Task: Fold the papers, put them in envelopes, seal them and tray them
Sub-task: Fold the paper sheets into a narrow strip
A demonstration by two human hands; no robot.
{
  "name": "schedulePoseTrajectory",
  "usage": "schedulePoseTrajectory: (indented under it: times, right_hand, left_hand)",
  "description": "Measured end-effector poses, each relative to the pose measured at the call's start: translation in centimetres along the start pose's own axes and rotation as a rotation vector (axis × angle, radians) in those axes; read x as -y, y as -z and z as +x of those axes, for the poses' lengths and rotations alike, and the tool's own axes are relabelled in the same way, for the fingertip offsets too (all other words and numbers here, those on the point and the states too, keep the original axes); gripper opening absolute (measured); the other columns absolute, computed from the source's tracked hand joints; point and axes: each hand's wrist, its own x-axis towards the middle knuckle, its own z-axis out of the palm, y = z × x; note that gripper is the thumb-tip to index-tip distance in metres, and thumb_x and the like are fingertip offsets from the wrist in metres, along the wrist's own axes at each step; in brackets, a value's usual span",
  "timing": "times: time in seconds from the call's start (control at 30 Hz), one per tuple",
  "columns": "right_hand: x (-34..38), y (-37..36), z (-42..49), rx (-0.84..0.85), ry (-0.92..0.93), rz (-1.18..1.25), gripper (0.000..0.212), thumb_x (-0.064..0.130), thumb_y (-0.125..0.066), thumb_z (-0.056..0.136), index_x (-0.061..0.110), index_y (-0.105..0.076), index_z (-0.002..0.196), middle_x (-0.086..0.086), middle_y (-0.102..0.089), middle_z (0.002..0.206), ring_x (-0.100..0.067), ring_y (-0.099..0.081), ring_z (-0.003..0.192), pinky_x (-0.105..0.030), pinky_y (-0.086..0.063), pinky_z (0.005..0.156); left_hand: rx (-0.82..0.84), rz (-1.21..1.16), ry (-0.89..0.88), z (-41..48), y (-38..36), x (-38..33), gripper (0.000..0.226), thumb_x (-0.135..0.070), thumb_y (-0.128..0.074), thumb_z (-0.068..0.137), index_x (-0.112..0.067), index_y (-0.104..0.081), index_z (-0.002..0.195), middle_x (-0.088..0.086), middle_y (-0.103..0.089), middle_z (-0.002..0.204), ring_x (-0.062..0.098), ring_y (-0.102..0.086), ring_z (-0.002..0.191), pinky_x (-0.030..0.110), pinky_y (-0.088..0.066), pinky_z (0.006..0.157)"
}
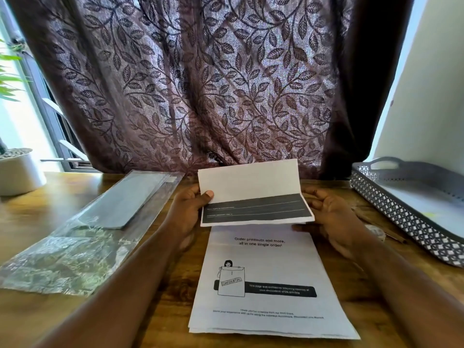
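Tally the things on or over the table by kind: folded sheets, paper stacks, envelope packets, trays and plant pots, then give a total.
Folded sheet: 1
Paper stack: 1
Envelope packet: 1
Tray: 1
Plant pot: 1
Total: 5

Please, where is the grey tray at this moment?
In the head view the grey tray stands on the wooden table's far right side, to the right of the right hand and the folded paper.
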Motion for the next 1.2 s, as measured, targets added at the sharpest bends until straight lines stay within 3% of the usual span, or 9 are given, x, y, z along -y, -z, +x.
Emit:
schedulePoseTrajectory:
  times: [0.2,0.27,0.4,0.53,0.6,0.73,0.83,1.03,1.2]
  right_hand:
    - [-0.3,-0.4,0.4,0.011,-0.010,0.044,0.055,0.014,-0.072,0.080,0.011,-0.055,0.133,-0.014,-0.074,0.115,-0.036,-0.073,0.101,-0.048,-0.063,0.081]
    - [-0.1,-0.5,0.4,-0.080,-0.002,0.065,0.045,0.018,-0.069,0.087,0.009,-0.057,0.129,-0.013,-0.076,0.109,-0.035,-0.075,0.092,-0.043,-0.064,0.074]
    - [-0.1,-0.5,0.5,-0.201,0.000,0.059,0.028,0.013,-0.062,0.097,0.003,-0.059,0.122,-0.015,-0.078,0.098,-0.030,-0.076,0.076,-0.035,-0.064,0.062]
    - [0.1,-0.6,0.3,-0.231,0.011,0.045,0.024,0.013,-0.061,0.098,0.004,-0.061,0.119,-0.013,-0.078,0.095,-0.028,-0.076,0.073,-0.033,-0.064,0.060]
    - [0.2,-0.8,0.3,-0.239,0.026,0.076,0.024,0.013,-0.061,0.098,0.003,-0.061,0.119,-0.014,-0.078,0.096,-0.027,-0.075,0.073,-0.034,-0.064,0.062]
    - [0.5,-1.7,-0.1,-0.125,0.054,0.293,0.039,0.024,-0.065,0.088,0.005,-0.064,0.122,-0.021,-0.074,0.111,-0.035,-0.074,0.096,-0.045,-0.064,0.077]
    - [0.7,-3.8,-0.7,0.034,0.049,0.247,0.060,0.034,-0.070,0.078,0.009,-0.058,0.132,-0.016,-0.072,0.121,-0.034,-0.069,0.112,-0.053,-0.059,0.089]
    - [-0.6,-6.8,-1.3,0.104,-0.025,0.185,0.051,0.033,-0.059,0.092,0.020,-0.051,0.141,-0.009,-0.071,0.126,-0.030,-0.069,0.115,-0.058,-0.055,0.094]
    - [-0.6,-5.8,-0.8,0.024,-0.018,0.262,0.052,0.038,-0.057,0.091,0.020,-0.052,0.140,-0.013,-0.072,0.122,-0.031,-0.070,0.112,-0.054,-0.059,0.084]
  left_hand:
    - [0.045,-0.047,0.058,-0.7,-0.8,-0.1,0.025,-0.005,-0.047,0.102,-0.006,-0.062,0.122,0.015,-0.075,0.106,0.037,-0.072,0.097,0.045,-0.063,0.076]
    - [0.057,-0.134,0.067,-0.9,-1.1,-0.4,0.022,-0.019,-0.047,0.104,-0.010,-0.063,0.117,0.016,-0.076,0.100,0.038,-0.073,0.093,0.045,-0.064,0.071]
    - [0.105,-0.163,0.059,-1.1,-1.3,-0.6,0.049,-0.053,-0.051,0.089,-0.014,-0.067,0.113,0.011,-0.076,0.105,0.030,-0.073,0.100,0.049,-0.062,0.076]
    - [0.171,0.027,-0.004,-1.4,-1.6,-0.4,0.022,-0.020,-0.064,0.091,-0.016,-0.066,0.113,0.006,-0.077,0.103,0.032,-0.074,0.094,0.039,-0.064,0.070]
    - [0.166,0.087,-0.022,-1.4,-1.6,-0.2,0.026,-0.008,-0.061,0.095,-0.014,-0.061,0.120,0.008,-0.076,0.103,0.036,-0.074,0.091,0.035,-0.064,0.068]
    - [0.139,0.009,-0.048,-1.8,-2.3,-0.3,0.027,-0.007,-0.061,0.095,-0.015,-0.060,0.121,0.010,-0.076,0.106,0.035,-0.075,0.091,0.031,-0.062,0.068]
    - [0.146,-0.049,-0.066,-2.6,-3.7,-0.2,0.026,-0.005,-0.061,0.095,-0.014,-0.062,0.119,0.011,-0.076,0.107,0.033,-0.075,0.091,0.030,-0.062,0.068]
    - [0.208,-0.024,-0.112,-4.0,-5.7,0.3,0.026,-0.007,-0.064,0.094,-0.021,-0.063,0.116,0.008,-0.076,0.108,0.027,-0.074,0.097,0.029,-0.062,0.070]
    - [0.206,-0.017,-0.105,-3.4,-5.3,0.3,0.029,-0.004,-0.063,0.094,-0.019,-0.062,0.119,0.009,-0.076,0.108,0.029,-0.074,0.097,0.029,-0.061,0.069]
